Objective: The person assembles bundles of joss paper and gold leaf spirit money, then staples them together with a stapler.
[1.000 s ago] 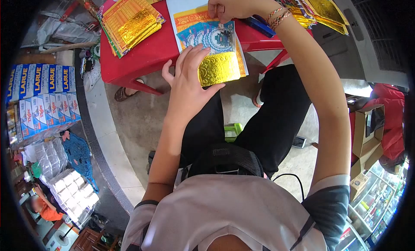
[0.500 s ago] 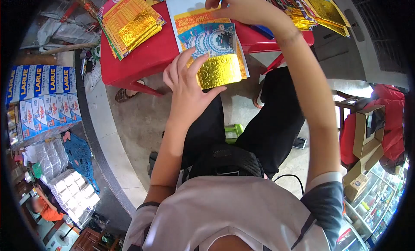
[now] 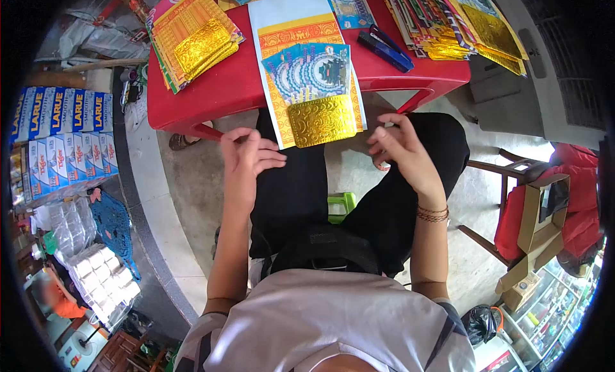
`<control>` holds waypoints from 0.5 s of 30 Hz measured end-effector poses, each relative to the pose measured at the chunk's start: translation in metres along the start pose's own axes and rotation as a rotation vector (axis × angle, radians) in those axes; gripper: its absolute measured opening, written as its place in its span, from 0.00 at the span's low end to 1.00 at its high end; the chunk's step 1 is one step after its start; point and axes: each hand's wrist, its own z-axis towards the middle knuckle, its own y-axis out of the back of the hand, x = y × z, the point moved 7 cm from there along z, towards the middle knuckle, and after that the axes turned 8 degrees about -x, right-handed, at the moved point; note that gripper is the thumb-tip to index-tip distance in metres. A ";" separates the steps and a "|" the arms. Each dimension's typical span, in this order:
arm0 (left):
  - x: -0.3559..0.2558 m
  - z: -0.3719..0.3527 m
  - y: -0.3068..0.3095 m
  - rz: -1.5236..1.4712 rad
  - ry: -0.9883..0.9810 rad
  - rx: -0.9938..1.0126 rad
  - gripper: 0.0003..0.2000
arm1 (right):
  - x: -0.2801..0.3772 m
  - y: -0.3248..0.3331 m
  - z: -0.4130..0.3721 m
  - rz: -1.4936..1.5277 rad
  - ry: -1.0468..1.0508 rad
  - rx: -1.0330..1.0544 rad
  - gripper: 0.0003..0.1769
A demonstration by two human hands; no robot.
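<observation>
A fan of blue printed paper notes (image 3: 320, 71) lies on an orange patterned sheet (image 3: 298, 35), with an embossed gold foil paper (image 3: 322, 121) across its lower end. Under these is a white sheet (image 3: 291, 8), and the whole stack overhangs the front edge of the red table (image 3: 211, 71). My left hand (image 3: 246, 155) is just left of the stack's lower corner, fingers apart and holding nothing. To the right of the foil, my right hand (image 3: 408, 153) is also empty, its fingers loosely bent and spread. A dark blue stapler (image 3: 385, 48) rests right of the stack.
Piles of orange and gold papers lie at the table's left (image 3: 198, 42) and right (image 3: 487, 26). Another blue note (image 3: 349, 7) is behind the stapler. Beer cartons (image 3: 67, 138) stand at far left. A wooden chair (image 3: 506, 173) is at right, and a green stool (image 3: 341, 206) shows between my legs.
My left hand has let go of the gold foil paper and moved down and left. My right hand has come down from the top of the stack to its lower right, uncovering the stapler.
</observation>
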 end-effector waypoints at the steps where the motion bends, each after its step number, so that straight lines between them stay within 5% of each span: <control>1: 0.001 -0.001 -0.003 0.004 -0.001 -0.004 0.19 | 0.001 -0.005 0.000 0.004 -0.001 0.004 0.24; 4: 0.012 -0.002 -0.020 -0.052 0.127 0.124 0.22 | 0.002 -0.024 0.002 -0.071 -0.001 0.059 0.32; 15: 0.010 0.006 -0.033 -0.163 0.103 0.164 0.21 | 0.004 -0.038 0.013 0.150 0.015 0.034 0.30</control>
